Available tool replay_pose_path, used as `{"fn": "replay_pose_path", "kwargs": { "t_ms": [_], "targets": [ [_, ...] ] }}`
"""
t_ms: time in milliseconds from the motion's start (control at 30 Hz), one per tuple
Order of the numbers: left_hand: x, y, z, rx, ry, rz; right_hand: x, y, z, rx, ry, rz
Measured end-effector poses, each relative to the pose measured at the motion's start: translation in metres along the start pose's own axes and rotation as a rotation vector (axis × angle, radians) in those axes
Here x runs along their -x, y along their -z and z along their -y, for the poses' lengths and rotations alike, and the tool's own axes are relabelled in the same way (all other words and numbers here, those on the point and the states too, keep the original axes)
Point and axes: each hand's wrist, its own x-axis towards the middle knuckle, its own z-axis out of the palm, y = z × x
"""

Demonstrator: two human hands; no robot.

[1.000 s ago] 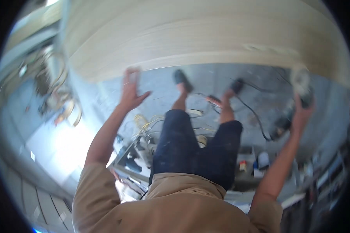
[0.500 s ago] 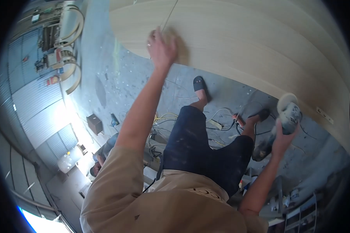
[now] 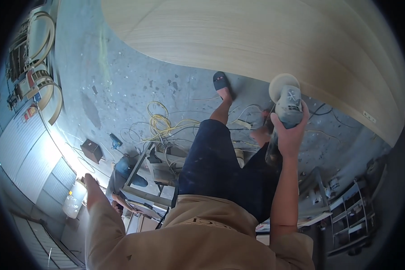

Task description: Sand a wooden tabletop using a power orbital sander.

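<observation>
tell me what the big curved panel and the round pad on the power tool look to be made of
Curved panel: looks like wood veneer or plywood, pale beige, matte, with fine parallel grain lines running along it. Round pad on the sander held in the right hand: seems a soft cream disc, perhaps foam or abrasive paper; too blurred to tell which.

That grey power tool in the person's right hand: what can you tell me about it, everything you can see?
The power tool looks like a hand-held sander: a stubby grey body, metal or plastic by its look, with a round, pale disc at its far end. The right hand wraps the body from below and holds it raised, disc toward the edge of the big pale wooden panel. Whether the disc touches the wood cannot be told. A dark cable seems to hang below the hand. Nothing shows whether the disc is spinning.
</observation>
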Motion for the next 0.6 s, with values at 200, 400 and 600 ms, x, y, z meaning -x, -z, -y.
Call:
{"fn": "replay_pose_path", "kwargs": {
  "t_ms": [200,400,600],
  "targets": [
    [0.032,-0.072,0.145,-0.881,-0.461,-0.473,0.014,-0.065,0.029,-0.023,0.157,0.169],
    [0.281,-0.372,0.015,-0.243,-1.367,0.185,0.018,-0.094,0.039,0.086,0.261,0.250],
    [0.302,-0.409,-0.035,-0.242,-1.499,0.235,0.000,-0.034,-0.006,-0.046,0.116,0.048]
  ]
}}
